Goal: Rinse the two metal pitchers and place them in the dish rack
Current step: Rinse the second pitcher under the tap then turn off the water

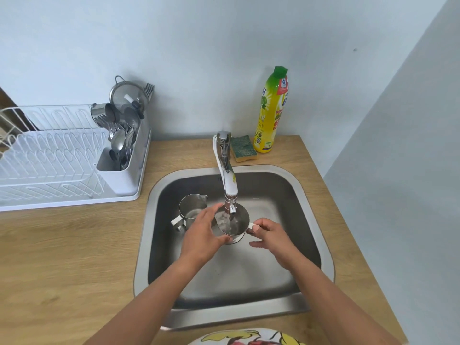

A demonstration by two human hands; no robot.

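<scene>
Pale wooden counter (62, 257) runs under a light blue wall, with a steel sink (311, 195) set into it. Water runs from the tap (226, 168) into one metal pitcher (231, 224), held upright right beneath the spout, above the middle of the basin. The left hand (204, 232) wraps the pitcher's body from nine o'clock, fingers curled along the rim and thumb under the side. The right hand (268, 235) pinches the handle at three o'clock between thumb and forefinger, its other fingers loosely bent. The second pitcher (191, 210) stands in the basin at ten o'clock of the first, just beside it. At ten o'clock of the sink sits a white dish rack (49, 155). A sponge (243, 148) and a yellow soap bottle (270, 110) stand at one o'clock.
</scene>
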